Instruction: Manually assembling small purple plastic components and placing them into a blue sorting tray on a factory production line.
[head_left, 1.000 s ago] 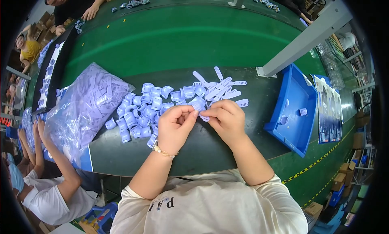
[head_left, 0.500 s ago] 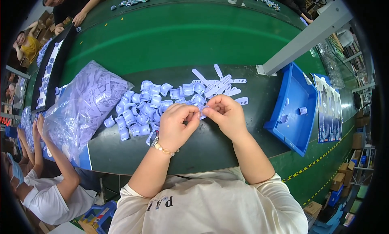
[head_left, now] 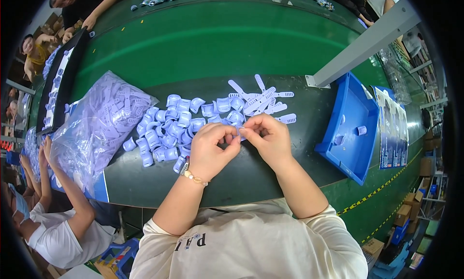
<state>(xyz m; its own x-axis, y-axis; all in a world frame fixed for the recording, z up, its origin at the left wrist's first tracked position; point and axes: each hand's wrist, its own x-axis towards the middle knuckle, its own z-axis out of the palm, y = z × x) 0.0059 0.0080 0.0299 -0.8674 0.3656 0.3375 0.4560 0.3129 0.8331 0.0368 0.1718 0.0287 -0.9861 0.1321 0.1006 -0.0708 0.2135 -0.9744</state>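
A long green surface (head_left: 217, 49) takes up most of what I see past the bench, and along its near side runs a dark worktop (head_left: 145, 184). Up against it is a person in a pale shirt (head_left: 261, 240), both forearms reaching over the edge. To that person's left slumps a big clear plastic bag (head_left: 108, 110), stuffed with lilac straps, and beyond it at the lower left is a co-worker in a white T-shirt (head_left: 60, 238). A grey post (head_left: 369, 42) stands on the far right of the worktop, its foot near a blue tray (head_left: 355, 155) with a few small lilac parts (head_left: 362, 130) inside. Just right of the tray lies a printed sheet (head_left: 392, 139). Between bag and hands spreads a heap of curved lilac pieces (head_left: 169, 126), jumbled at all angles; flat slotted straps (head_left: 265, 99) lie crossed over each other beyond the right hand (head_left: 270, 138). That hand and the left hand (head_left: 212, 146), a beaded bracelet (head_left: 195, 178) at its wrist, almost meet in front of the heap, thumbs and fingertips pinching one small lilac piece (head_left: 240, 137) between them, above the worktop. The fingers hide most of it, so I can't tell its shape.
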